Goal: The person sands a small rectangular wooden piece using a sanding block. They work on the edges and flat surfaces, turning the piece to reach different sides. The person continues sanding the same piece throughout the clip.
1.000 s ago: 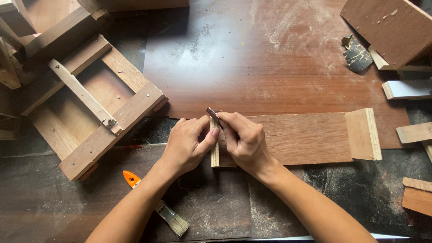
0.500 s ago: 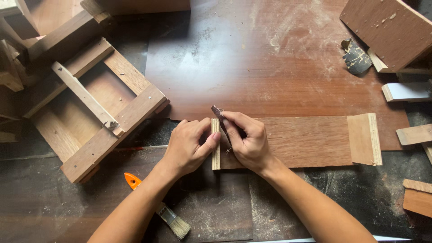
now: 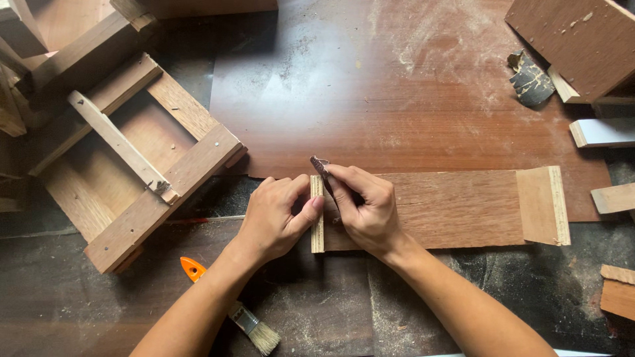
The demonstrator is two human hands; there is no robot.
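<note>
No packages, labels, signs or screens are seen; only bare wood pieces and hand tools are shown.

Two hands (image 3: 274,215), one brush (image 3: 231,307)

The board (image 3: 456,208) is matt, rough-grained wood. The sheet (image 3: 410,106) beneath is smoother, dusty. The brush (image 3: 228,307) has an orange plastic handle.
</note>
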